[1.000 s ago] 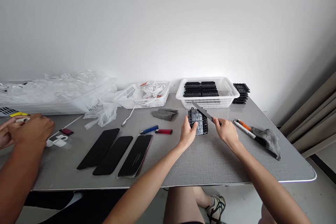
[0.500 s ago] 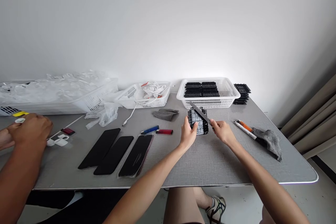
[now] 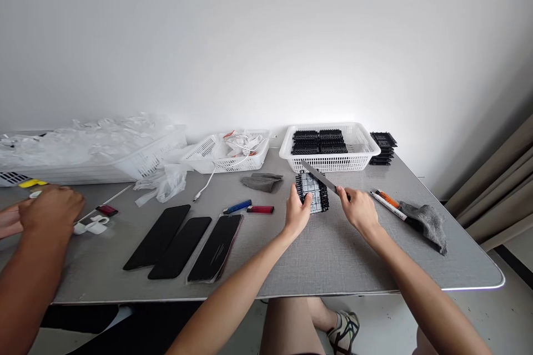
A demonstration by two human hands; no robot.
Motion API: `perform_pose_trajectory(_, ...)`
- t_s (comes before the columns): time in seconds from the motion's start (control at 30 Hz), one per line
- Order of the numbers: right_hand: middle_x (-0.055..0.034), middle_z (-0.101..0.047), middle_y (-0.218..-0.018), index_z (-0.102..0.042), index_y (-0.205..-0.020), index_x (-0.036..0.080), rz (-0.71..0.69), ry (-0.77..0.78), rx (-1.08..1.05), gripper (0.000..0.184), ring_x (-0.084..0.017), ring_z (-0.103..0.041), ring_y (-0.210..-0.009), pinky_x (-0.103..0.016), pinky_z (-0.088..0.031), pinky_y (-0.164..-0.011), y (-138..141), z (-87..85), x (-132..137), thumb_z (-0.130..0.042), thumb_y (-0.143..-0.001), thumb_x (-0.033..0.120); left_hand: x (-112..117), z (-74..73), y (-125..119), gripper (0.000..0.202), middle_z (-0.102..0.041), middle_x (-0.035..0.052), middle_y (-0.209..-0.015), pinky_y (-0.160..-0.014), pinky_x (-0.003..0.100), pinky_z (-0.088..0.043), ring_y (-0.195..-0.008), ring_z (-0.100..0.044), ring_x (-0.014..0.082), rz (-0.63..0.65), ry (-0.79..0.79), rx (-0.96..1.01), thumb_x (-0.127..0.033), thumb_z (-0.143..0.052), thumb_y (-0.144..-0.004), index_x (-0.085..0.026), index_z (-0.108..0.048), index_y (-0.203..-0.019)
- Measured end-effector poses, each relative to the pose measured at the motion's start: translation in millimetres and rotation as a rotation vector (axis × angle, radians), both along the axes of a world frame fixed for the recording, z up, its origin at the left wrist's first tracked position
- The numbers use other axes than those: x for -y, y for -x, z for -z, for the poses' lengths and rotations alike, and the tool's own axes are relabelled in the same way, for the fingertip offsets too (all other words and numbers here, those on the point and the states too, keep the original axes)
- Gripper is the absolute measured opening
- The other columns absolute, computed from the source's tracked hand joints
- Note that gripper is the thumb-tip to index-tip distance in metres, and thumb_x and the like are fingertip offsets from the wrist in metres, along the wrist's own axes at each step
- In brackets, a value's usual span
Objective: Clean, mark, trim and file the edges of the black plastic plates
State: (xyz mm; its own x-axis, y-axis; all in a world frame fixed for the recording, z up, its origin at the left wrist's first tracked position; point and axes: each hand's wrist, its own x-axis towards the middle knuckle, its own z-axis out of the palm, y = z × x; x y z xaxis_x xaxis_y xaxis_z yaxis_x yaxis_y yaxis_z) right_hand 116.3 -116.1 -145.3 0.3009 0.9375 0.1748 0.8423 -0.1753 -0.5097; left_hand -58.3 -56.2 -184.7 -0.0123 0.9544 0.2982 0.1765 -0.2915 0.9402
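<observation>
My left hand [image 3: 298, 208] grips a black plastic part [image 3: 314, 191] by its left edge, thumb on its pale, grid-marked face. The part has toothed edges and is tilted up over the grey table. In my right hand [image 3: 358, 208] is a flat grey metal tool [image 3: 318, 173], like a file or a blade; its handle end is hidden by my fingers. The tool slants across the upper right of the part, its tip up and to the left. Behind it, a white basket [image 3: 331, 163] contains several similar black parts [image 3: 320, 141].
More black parts [image 3: 383, 148] are stacked right of the basket. A grey cloth [image 3: 427, 222] and markers [image 3: 389, 204] lie at right. Three phones [image 3: 214, 248], two lighter-like items [image 3: 260, 209] and another cloth [image 3: 261, 181] lie left. A co-worker's hands [image 3: 52, 211] work at far left.
My right hand has shifted slightly right and the tool has slid along with it across the part. My left hand and the part have moved slightly left.
</observation>
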Motion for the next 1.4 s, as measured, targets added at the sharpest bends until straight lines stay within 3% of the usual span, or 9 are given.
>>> perform_pose_trajectory(0.2,-0.0031,-0.05,-0.053,-0.044,-0.057,0.023,-0.042,-0.013,-0.183,0.057,-0.016,-0.038,-0.049,-0.029,-0.022,-0.052,-2.8,6.0,-2.9,-0.028,-0.096,0.061,-0.8,-1.7,1.2,0.058,-0.059,0.0155,-0.133,-0.11,0.044,-0.035,-0.134,-0.045,0.0349,-0.044,0.007,-0.041,-0.043,-0.07,-0.078,-0.021,-0.05,-0.128)
perform_pose_trajectory(0.37,-0.0003,-0.043,-0.049,-0.034,-0.054,0.022,-0.119,-0.035,-0.354,0.058,-0.013,-0.036,-0.048,-0.028,-0.024,-0.05,-1.0,11.2,-6.7,-0.03,-0.094,0.064,1.7,-5.2,0.3,0.051,-0.062,0.0177,-0.126,-0.104,0.045,-0.04,-0.12,-0.056,0.0346,-0.068,-0.032,-0.143,-0.042,-0.063,-0.083,-0.018,-0.049,-0.126)
perform_pose_trajectory(0.57,0.0003,-0.045,-0.047,-0.04,-0.054,0.022,-0.158,0.11,-0.6,0.058,-0.012,-0.041,-0.042,-0.025,-0.03,-0.046,1.0,9.7,-5.8,-0.036,-0.09,0.066,2.7,-4.4,0.1,0.043,-0.066,0.0154,-0.116,-0.096,0.042,-0.046,-0.111,-0.062,0.0315,-0.08,-0.081,-0.185,-0.04,-0.059,-0.086,-0.018,-0.05,-0.122)
perform_pose_trajectory(0.83,0.0004,-0.045,-0.045,-0.04,-0.052,0.021,-0.172,0.137,-0.614,0.06,-0.01,-0.041,-0.037,-0.025,-0.031,-0.042,-4.3,7.3,-5.7,-0.038,-0.089,0.069,-3.0,-5.2,4.3,0.036,-0.068,0.0126,-0.108,-0.091,0.04,-0.049,-0.104,-0.064,0.0293,-0.127,-0.115,-0.125,-0.037,-0.061,-0.085,-0.019,-0.053,-0.114)
perform_pose_trajectory(0.97,0.0026,-0.042,-0.044,-0.043,-0.056,0.021,-0.204,0.107,-0.812,0.06,-0.01,-0.038,-0.036,-0.025,-0.031,-0.039,-6.9,10.8,-8.1,-0.045,-0.082,0.075,-5.7,-8.8,6.8,0.037,-0.067,0.0129,-0.111,-0.094,0.04,-0.047,-0.106,-0.064,0.0293,-0.156,-0.086,-0.078,-0.037,-0.063,-0.083,-0.019,-0.052,-0.113)
perform_pose_trajectory(1.13,0.0047,-0.043,-0.049,-0.052,-0.069,0.02,-0.216,-0.043,-1.044,0.059,-0.01,-0.039,-0.041,-0.024,-0.034,-0.04,-4.3,13.1,-12.5,-0.052,-0.078,0.077,4.4,-7.0,-2.8,0.037,-0.066,0.0113,-0.115,-0.096,0.039,-0.046,-0.109,-0.063,0.0271,0.043,-0.09,-0.053,-0.032,-0.062,-0.082,-0.02,-0.051,-0.116)
perform_pose_trajectory(1.27,0.0057,-0.042,-0.048,-0.048,-0.066,0.021,-0.149,-0.121,-0.964,0.055,-0.01,-0.04,-0.04,-0.024,-0.035,-0.04,-7.2,13.6,-15.0,-0.063,-0.073,0.074,19.7,-6.8,-11.6,0.034,-0.068,0.0073,-0.106,-0.087,0.036,-0.049,-0.099,-0.065,0.0243,0.249,-0.066,-0.078,-0.026,-0.062,-0.08,-0.021,-0.051,-0.113)
perform_pose_trajectory(1.4,0.0061,-0.041,-0.047,-0.05,-0.066,0.021,-0.126,-0.125,-0.894,0.053,-0.01,-0.041,-0.039,-0.025,-0.032,-0.039,-8.6,11.4,-13.4,-0.067,-0.07,0.071,30.9,-13.2,-13.8,0.03,-0.069,0.0052,-0.096,-0.079,0.033,-0.049,-0.088,-0.066,0.0222,0.33,-0.066,-0.146,-0.025,-0.062,-0.08,-0.02,-0.051,-0.108)
